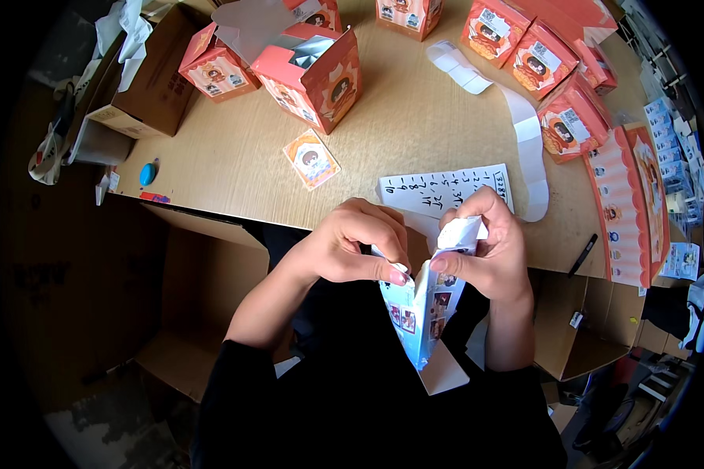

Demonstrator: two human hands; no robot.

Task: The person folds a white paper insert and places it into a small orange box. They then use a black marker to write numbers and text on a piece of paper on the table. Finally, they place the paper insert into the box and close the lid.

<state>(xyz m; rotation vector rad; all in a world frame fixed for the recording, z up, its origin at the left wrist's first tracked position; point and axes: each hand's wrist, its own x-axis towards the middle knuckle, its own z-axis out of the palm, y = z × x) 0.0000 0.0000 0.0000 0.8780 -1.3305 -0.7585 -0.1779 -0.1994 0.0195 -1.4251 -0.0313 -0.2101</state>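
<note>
"Wooden tabletop point(383, 133) is seen at 12 o'clock, an open red carton point(313, 90) being placed between 11 and 12. Where is the blue carton point(441, 313) held?"

"Between 4 and 5 o'clock, off the tabletop's near edge; its upper edge is pinched between thumb and fingers by the left hand point(361, 244) and, likewise, by the right hand point(489, 250)."

"What damage might be caused?"

"Its board might be torn by uneven pulling; should either pinch be lost, the carton might be dropped."

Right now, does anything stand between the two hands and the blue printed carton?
Nothing visible does: the left hand and the right hand both touch the blue printed carton directly, at its upper end.
</note>
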